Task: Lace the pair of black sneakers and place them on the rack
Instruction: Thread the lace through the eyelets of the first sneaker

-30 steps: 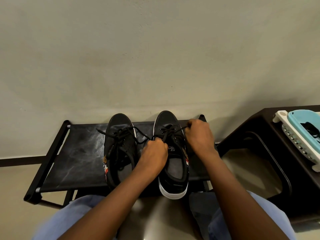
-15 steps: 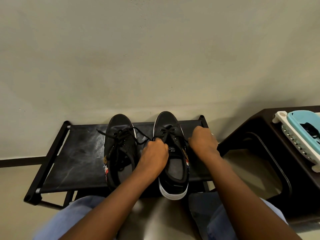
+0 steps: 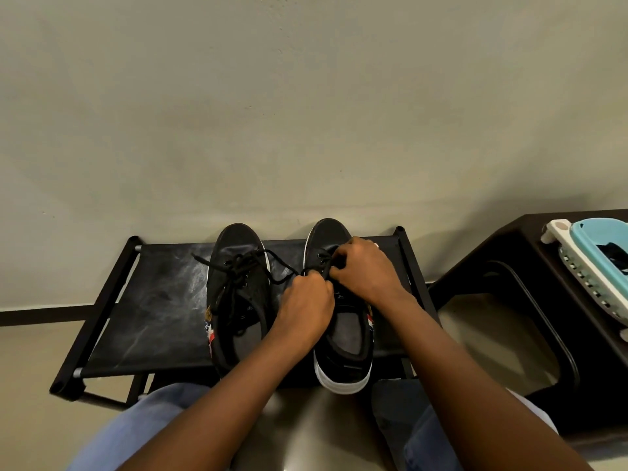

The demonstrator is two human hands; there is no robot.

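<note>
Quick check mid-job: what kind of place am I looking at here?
Probably a home entryway or hall corner: a low black shoe rack stands against a plain wall, holding two black sneakers, with a dark side table carrying a plastic basket beside it.

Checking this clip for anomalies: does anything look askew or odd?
Only the left sneaker: its laces sprawl loose over its sides. Both hands pinch the right sneaker's lace.

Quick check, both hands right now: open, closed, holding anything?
Left hand: closed, pinching the lace of the right sneaker.
Right hand: closed, pinching the same lace.
</note>
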